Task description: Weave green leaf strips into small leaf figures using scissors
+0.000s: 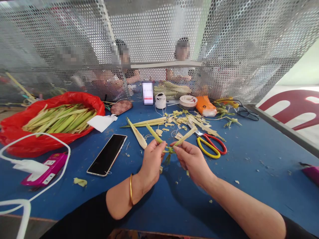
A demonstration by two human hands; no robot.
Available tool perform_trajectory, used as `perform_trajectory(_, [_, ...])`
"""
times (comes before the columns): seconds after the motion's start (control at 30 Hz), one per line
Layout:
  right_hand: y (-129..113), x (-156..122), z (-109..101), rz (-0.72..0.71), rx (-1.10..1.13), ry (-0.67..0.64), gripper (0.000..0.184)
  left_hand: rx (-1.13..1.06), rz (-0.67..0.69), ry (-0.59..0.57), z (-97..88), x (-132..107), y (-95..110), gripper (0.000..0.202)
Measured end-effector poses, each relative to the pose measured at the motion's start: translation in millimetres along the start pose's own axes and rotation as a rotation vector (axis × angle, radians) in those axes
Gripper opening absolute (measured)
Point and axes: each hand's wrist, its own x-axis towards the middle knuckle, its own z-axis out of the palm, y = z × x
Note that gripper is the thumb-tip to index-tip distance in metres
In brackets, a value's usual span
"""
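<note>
My left hand (151, 162), a gold bangle on its wrist, pinches one green leaf strip (153, 132) that slants up to the left. My right hand (190, 159) pinches another pale strip (185, 136) slanting up to the right. The two strips cross in a small green knot (170, 150) between my fingertips, held just above the blue table (249, 172). Red and yellow scissors (211, 146) lie right of my right hand. A dark phone (107, 154) lies flat left of my left hand.
A red bag (15, 136) of green leaf strips sits at left. A pink power bank (45, 169) with white cable lies near the left edge. Leaf scraps (181, 121), a tape roll (188, 101), an orange pouch (205, 106) and perforated metal screens (159, 33) stand behind; people sit beyond.
</note>
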Motion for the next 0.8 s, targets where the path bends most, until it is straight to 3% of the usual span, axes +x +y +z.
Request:
perform_trajectory(0.17, [-0.4, 3.1, -5.1, -0.054, -0.054, 0.018, 0.034, 0.092, 0.043, -0.086, -2.2, -0.2, 0.7, 0.019])
perform_trajectory(0.3, [1.1, 7.4, -11.5, -0.013, -0.082, -0.061, 0.038, 0.165, 0.078, -0.176, -3.2, -0.3, -1.5, 0.02])
perform_trajectory(0.53, [-3.5, 5.8, -10.0, 0.022, -0.151, -0.157, 0.032, 0.38, 0.089, -0.206, -7.9, 5.5, -6.2, 0.035])
perform_trajectory(0.63, [-2.2, 4.8, -8.2, -0.067, -0.246, -0.156, 0.025, 0.45, 0.077, -0.18, -8.3, 4.9, -2.5, 0.042])
perform_trajectory(0.8, [3.0, 5.2, -6.4, -0.208, -0.303, -0.051, 0.029, 0.351, -0.013, -0.174, -4.7, -1.5, -1.3, 0.045])
